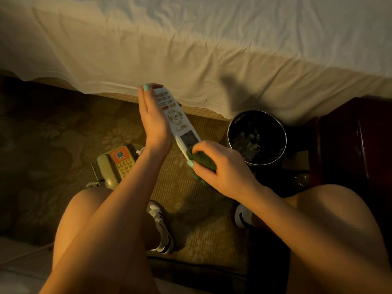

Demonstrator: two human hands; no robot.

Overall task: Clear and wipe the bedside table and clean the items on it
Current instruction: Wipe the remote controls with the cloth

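The remote is long and white, with coloured buttons on its upper half, a round ring of keys in the middle and a small grey screen near its lower end. It is held in the air above the carpet, in front of the edge of the bed, with the button side up and its top end pointing to the bed.

The left arm reaches forward from the knee. The left hand stands on its edge along the left side of the remote, the fingers nearly straight, and the fingertips hook over the top end, so this hand grips the remote. The right arm comes in from the right side. The right hand is closed on a folded green cloth and presses it on the lower end of the remote, just under the screen.

On the carpet, near the left forearm, lies a beige telephone with an orange panel. To the right of the remote stands a round black bin with rubbish inside. Further right is a dark red wooden tabletop.
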